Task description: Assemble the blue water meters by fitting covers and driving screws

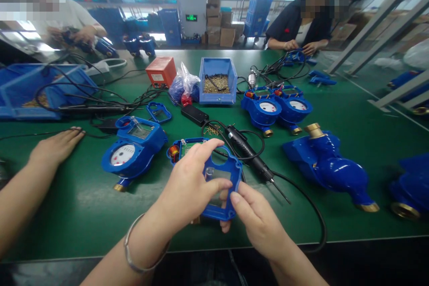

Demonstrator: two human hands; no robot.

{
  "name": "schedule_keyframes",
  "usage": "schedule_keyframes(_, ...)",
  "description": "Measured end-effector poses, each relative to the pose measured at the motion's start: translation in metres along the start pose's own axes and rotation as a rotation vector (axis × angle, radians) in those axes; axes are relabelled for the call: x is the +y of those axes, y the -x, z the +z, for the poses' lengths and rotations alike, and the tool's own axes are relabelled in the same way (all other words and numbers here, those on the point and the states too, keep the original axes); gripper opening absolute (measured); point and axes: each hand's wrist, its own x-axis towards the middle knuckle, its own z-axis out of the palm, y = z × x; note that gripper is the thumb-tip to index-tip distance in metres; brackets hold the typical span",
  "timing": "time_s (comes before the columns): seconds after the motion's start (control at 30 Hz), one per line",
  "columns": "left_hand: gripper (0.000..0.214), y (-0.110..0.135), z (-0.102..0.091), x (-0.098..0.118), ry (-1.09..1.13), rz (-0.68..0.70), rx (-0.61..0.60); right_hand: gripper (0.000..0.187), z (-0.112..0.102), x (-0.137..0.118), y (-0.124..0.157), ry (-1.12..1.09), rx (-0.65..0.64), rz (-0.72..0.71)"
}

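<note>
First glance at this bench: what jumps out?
The two hands, left hand and right hand, grip a blue cover at the near edge of the green table. Blue water meters lie all around: one left of the hands, a pair behind, a bare body to the right. A black screwdriver lies just behind the cover, and a blue bin of screws sits mid-table.

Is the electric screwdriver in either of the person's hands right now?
No. The electric screwdriver lies on the green table, while the left hand and right hand both hold the blue meter cover.
</note>
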Motion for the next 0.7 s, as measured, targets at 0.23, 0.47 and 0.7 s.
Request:
schedule_keyframes(0.23, 0.025, -0.008, 0.003, -0.004, 0.059, 0.086, 0.127, 0.03, 0.001, 0.004, 0.003, 0.02, 0.011, -0.034)
schedule_keyframes(0.47, 0.037, 0.012, -0.021, -0.009, -0.137, 0.099, 0.47, 0.037, -0.017, 0.006, 0.005, -0.084, 0.1, 0.025)
schedule_keyframes(0.7, 0.067, 0.032, -0.01, -0.017, 0.15, 0.028, 0.171, 0.033, -0.02, 0.003, 0.008, -0.049, 0.121, 0.022)
